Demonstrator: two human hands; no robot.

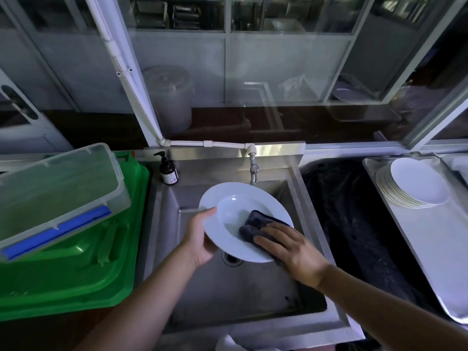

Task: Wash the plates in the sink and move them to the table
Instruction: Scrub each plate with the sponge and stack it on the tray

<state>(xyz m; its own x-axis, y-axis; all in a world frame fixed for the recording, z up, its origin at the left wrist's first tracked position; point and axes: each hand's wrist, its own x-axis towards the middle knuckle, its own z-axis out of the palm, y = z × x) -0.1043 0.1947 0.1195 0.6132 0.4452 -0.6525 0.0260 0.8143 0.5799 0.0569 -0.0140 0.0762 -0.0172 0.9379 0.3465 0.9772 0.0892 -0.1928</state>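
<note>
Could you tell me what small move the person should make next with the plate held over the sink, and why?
Probably sweep the dark cloth round the plate, since the right hand presses it only on the near right side, while the left hand grips the rim above the sink.

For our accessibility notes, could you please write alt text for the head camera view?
Over a steel sink, a left hand grips a white plate while the right hand presses a dark cloth into it. A stack of plates sits on a tray at right.
</note>
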